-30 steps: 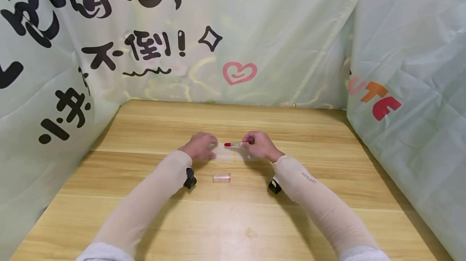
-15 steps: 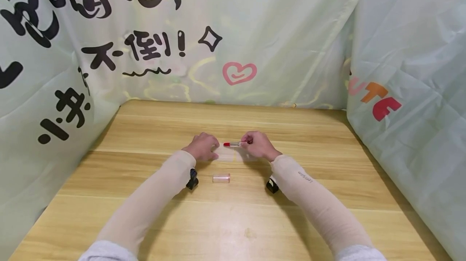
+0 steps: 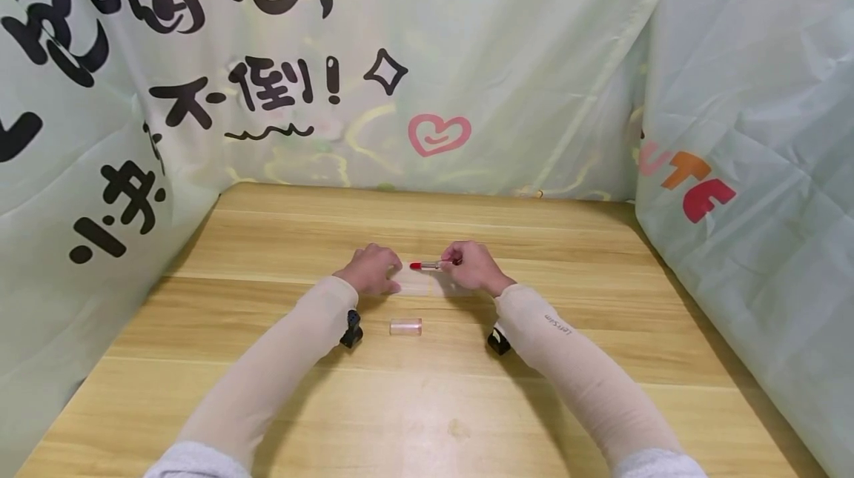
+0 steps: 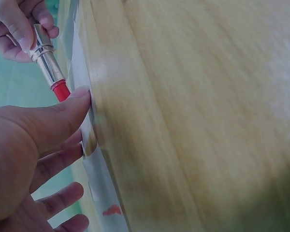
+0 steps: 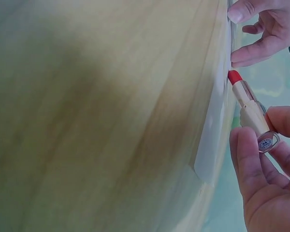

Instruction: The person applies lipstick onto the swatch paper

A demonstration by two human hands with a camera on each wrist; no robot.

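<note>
My right hand (image 3: 477,267) holds a lipstick (image 3: 425,265) by its silvery base, between thumb and fingers. The red bullet is out and points left, its tip at or just above a thin white sheet (image 3: 416,284) lying on the table. With fingers spread and fairly straight, my left hand (image 3: 371,269) rests its thumb and fingertips on the sheet's left part. In the left wrist view a red smear (image 4: 112,210) shows on the sheet (image 4: 104,186) beyond those fingers. Whether the tip touches the sheet cannot be told.
A clear pinkish lipstick cap (image 3: 405,327) lies on its side on the wooden table (image 3: 427,404), nearer the body than the sheet. Cloth curtains with lettering (image 3: 520,70) stand behind the table and along both sides.
My left hand has shifted slightly right and settled on the sheet. The right hand with the lipstick has moved very slightly left, then stayed nearly still over the last half second.
</note>
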